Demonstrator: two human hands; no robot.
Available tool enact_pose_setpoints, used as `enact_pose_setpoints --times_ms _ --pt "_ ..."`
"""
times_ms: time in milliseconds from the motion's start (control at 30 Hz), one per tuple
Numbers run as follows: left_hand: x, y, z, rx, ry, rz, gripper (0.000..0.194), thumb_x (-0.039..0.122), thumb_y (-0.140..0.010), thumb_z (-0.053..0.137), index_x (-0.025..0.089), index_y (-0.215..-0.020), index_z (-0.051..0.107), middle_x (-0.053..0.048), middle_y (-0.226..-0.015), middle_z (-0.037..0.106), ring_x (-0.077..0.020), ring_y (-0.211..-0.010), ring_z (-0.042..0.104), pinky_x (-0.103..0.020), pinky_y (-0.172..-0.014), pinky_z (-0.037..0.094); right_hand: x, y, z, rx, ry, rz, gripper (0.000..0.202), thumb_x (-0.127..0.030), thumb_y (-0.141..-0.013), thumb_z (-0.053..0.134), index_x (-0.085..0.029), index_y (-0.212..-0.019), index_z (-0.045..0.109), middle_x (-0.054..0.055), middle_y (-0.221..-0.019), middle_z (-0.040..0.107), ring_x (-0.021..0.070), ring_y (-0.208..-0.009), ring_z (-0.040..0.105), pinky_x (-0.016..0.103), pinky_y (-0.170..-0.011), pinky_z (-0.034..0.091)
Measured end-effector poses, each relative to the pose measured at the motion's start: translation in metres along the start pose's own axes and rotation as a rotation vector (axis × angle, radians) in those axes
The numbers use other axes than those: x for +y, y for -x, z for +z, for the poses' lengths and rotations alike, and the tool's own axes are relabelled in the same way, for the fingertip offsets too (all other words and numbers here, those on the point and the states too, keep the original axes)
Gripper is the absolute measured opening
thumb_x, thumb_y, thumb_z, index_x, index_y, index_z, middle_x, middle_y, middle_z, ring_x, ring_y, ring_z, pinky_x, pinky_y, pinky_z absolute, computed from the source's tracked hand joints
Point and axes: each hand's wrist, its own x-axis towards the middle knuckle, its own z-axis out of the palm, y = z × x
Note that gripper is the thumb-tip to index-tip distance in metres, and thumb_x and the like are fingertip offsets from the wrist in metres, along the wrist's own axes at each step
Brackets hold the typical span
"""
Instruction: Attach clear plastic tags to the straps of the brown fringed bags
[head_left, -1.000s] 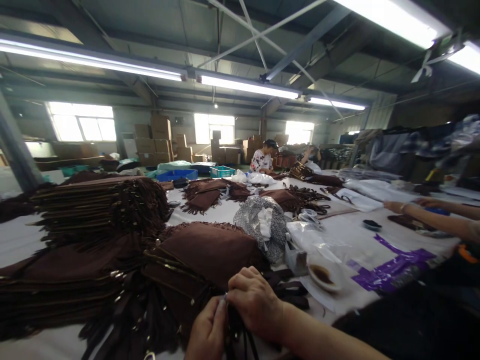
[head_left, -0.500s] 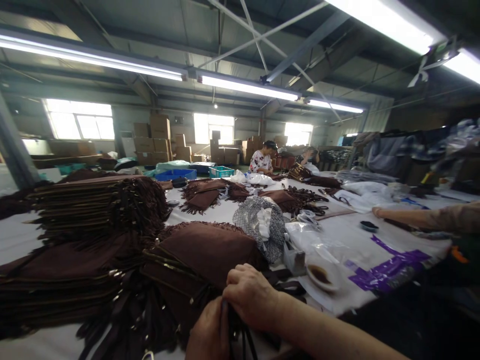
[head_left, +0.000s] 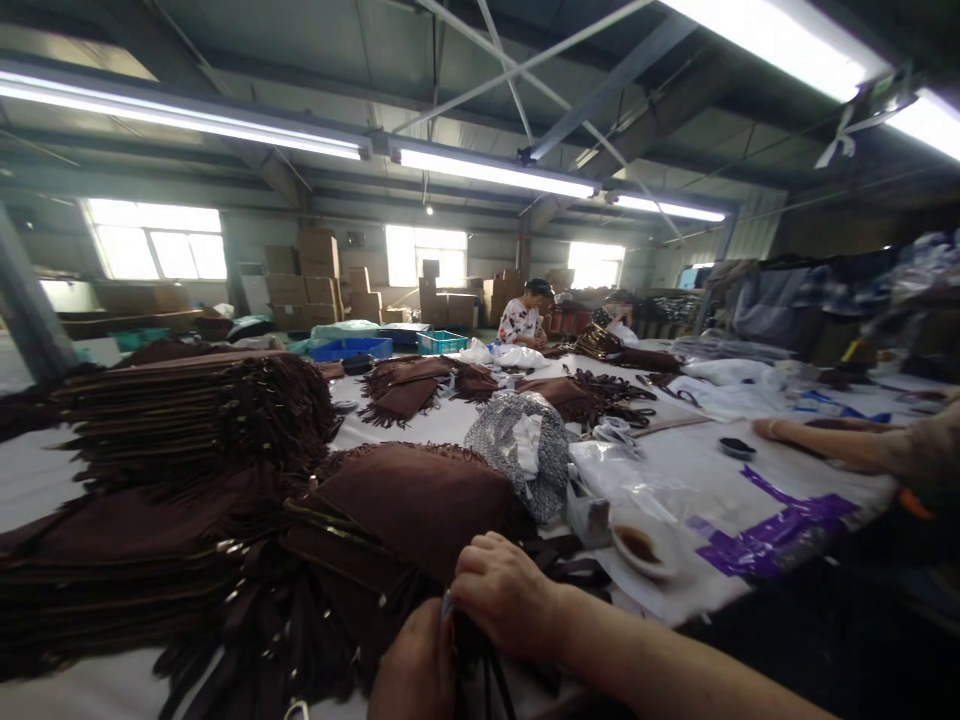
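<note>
My left hand is closed, thumb upright, at the lower middle. Beside it my right hand is closed too, fingertips bent toward the left thumb. A small shiny bit shows between them; what they grip is mostly hidden. Thin dark cords hang below the right hand. Just beyond lies a pile of dark brown fringed bags with gold-coloured zips. Dark straps with metal clips spill off its left side. Taller stacks of the same bags stand to the left.
A grey mesh-patterned roll, clear plastic bags, a white-rimmed dish and purple plastic lie on the white table. A co-worker's arm reaches in from the right. Across the table a person bends over work.
My hands stay together in nearly the same place, with the right hand shifted very slightly. At the right, the co-worker's arm has moved a little.
</note>
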Motion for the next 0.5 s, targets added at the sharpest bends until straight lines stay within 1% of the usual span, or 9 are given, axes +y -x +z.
enact_pose_setpoints --times_ms 100,133,200,267,333,433,500 --pt "-0.002 0.001 0.006 0.086 -0.023 0.054 0.036 0.042 -0.095 0.031 0.025 -0.101 0.062 -0.007 -0.09 0.072 -0.0206 -0.08 0.07 -0.03 -0.065 0.055 0.002 -0.002 -0.002 0.006 -0.033 -0.002 0.011 -0.03 -0.091 0.053 -0.024 -0.097 0.06 0.0 -0.094 0.062 0.017 -0.083 0.048 0.032 -0.075 0.032" --pt "-0.002 0.002 0.007 0.11 -0.045 0.073 0.037 0.041 -0.095 0.03 0.024 -0.104 0.062 -0.008 -0.092 0.072 -0.0206 -0.079 0.07 -0.029 -0.064 0.055 0.003 -0.003 -0.002 0.0 -0.023 -0.022 0.01 -0.031 -0.09 0.054 -0.024 -0.096 0.06 0.0 -0.094 0.062 0.0171 -0.082 0.048 0.033 -0.075 0.031" --pt "-0.001 0.003 0.008 0.137 -0.105 0.096 0.038 0.04 -0.095 0.029 0.023 -0.107 0.061 -0.009 -0.092 0.072 -0.0203 -0.074 0.07 -0.03 -0.064 0.056 0.004 -0.005 -0.002 -0.013 0.005 -0.064 0.008 -0.03 -0.087 0.056 -0.023 -0.088 0.06 0.0 -0.091 0.062 0.0174 -0.08 0.047 0.034 -0.073 0.03" --pt "0.002 0.005 0.007 0.139 -0.163 0.102 0.039 0.039 -0.096 0.027 0.023 -0.104 0.061 -0.009 -0.085 0.071 -0.0192 -0.066 0.069 -0.03 -0.063 0.057 0.005 -0.007 -0.001 -0.02 0.022 -0.093 0.009 -0.03 -0.085 0.058 -0.022 -0.081 0.059 0.001 -0.087 0.061 0.0177 -0.079 0.046 0.034 -0.072 0.03" --pt "0.005 0.005 0.005 0.136 -0.201 0.111 0.038 0.038 -0.095 0.028 0.023 -0.102 0.062 -0.008 -0.079 0.069 -0.0185 -0.062 0.068 -0.028 -0.06 0.056 0.004 -0.009 -0.001 -0.022 0.04 -0.125 0.008 -0.028 -0.083 0.059 -0.02 -0.079 0.059 0.002 -0.085 0.06 0.0178 -0.078 0.045 0.035 -0.07 0.03" --pt "0.011 0.003 0.0 0.145 -0.172 0.077 0.037 0.04 -0.094 0.031 0.023 -0.104 0.062 -0.009 -0.085 0.071 -0.0198 -0.069 0.07 -0.028 -0.06 0.055 0.002 -0.01 -0.004 -0.016 0.08 -0.175 0.009 -0.024 -0.084 0.058 -0.019 -0.078 0.057 0.003 -0.083 0.059 0.0183 -0.077 0.044 0.035 -0.069 0.031" --pt "0.014 0.0 -0.005 0.101 -0.063 0.017 0.038 0.043 -0.094 0.032 0.022 -0.096 0.065 -0.008 -0.084 0.072 -0.0206 -0.073 0.069 -0.029 -0.064 0.054 0.002 -0.01 -0.005 0.008 0.102 -0.191 0.01 -0.024 -0.086 0.055 -0.018 -0.078 0.056 0.003 -0.082 0.057 0.0186 -0.077 0.044 0.035 -0.068 0.031"
